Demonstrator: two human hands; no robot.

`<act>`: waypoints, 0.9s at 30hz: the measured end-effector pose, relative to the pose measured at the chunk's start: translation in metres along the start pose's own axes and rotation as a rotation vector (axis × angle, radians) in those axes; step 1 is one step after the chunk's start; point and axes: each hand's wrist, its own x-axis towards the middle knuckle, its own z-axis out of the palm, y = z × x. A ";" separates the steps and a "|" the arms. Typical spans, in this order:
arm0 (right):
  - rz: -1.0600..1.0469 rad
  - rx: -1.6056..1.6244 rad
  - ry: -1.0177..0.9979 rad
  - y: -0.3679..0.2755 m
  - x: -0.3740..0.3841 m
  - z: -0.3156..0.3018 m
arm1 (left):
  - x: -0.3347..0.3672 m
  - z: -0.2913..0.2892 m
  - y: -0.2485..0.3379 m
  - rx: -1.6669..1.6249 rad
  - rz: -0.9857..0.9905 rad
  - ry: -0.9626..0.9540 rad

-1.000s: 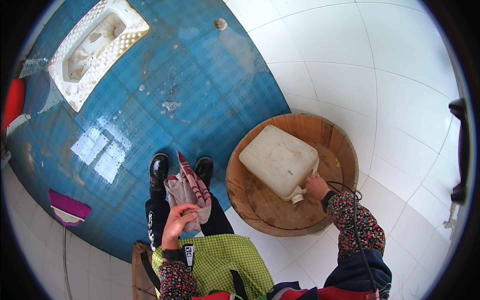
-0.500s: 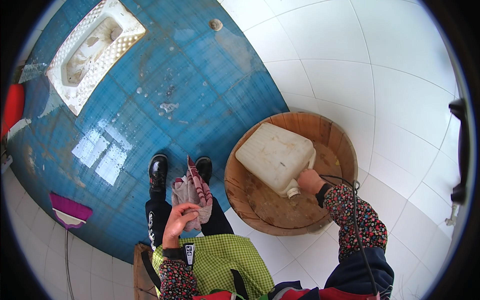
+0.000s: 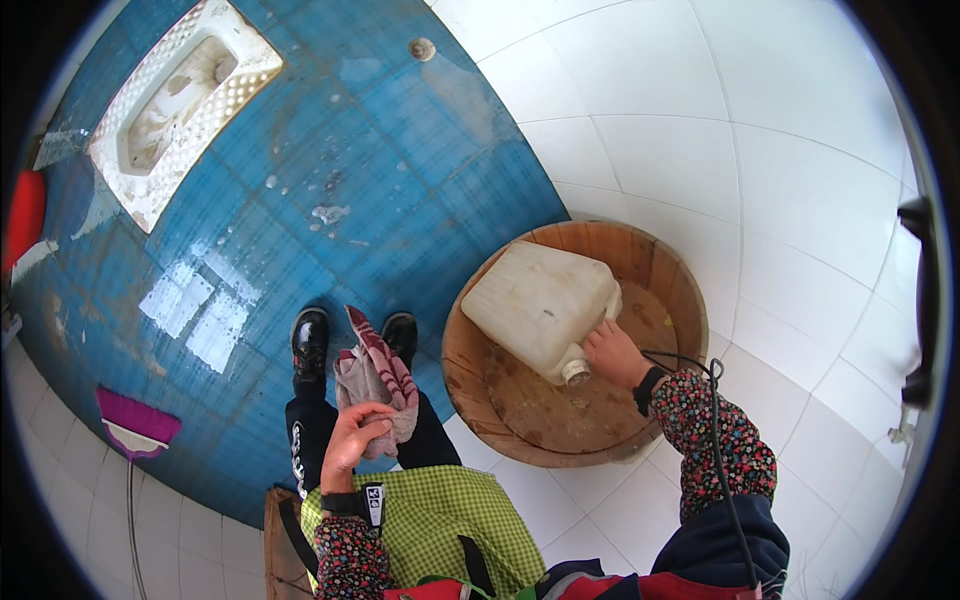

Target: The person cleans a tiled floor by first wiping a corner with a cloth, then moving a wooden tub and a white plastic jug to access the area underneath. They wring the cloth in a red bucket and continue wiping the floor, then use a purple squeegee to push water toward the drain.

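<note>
A whitish plastic jerrycan (image 3: 540, 308) lies on its side in a round wooden tub (image 3: 470, 420), its neck (image 3: 574, 372) tilted toward me. My right hand (image 3: 617, 356) is at the can's handle side, close to the neck, with bent fingers against the handle; the undersides of the fingers are hidden. Bunched in my left hand (image 3: 354, 436), in front of my legs, is a pinkish-grey cloth (image 3: 375, 385) with dark red stripes. The thumb and fingers of that hand are closed on it.
The blue floor (image 3: 400, 230) is wet, with a white squat toilet (image 3: 185, 105) and a round drain (image 3: 422, 49). A purple broom (image 3: 138, 420) leans at left near a red object (image 3: 25, 215). White tiled wall (image 3: 640, 80) stands behind the tub. A black cable (image 3: 712, 450) runs along my right arm.
The jerrycan has turned slightly in the tub, and its neck faces me more. My right hand's fingers show more against the handle. The left hand still holds the cloth.
</note>
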 end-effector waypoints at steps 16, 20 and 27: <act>0.005 -0.054 -0.171 0.007 0.010 -0.015 | -0.002 -0.001 0.004 0.036 0.033 -0.018; 0.047 -0.063 -0.015 -0.001 0.013 -0.026 | -0.003 -0.001 0.006 -0.015 -0.004 -0.029; 0.053 0.103 0.122 -0.044 0.009 -0.091 | -0.036 0.002 0.014 -0.165 -0.012 -0.006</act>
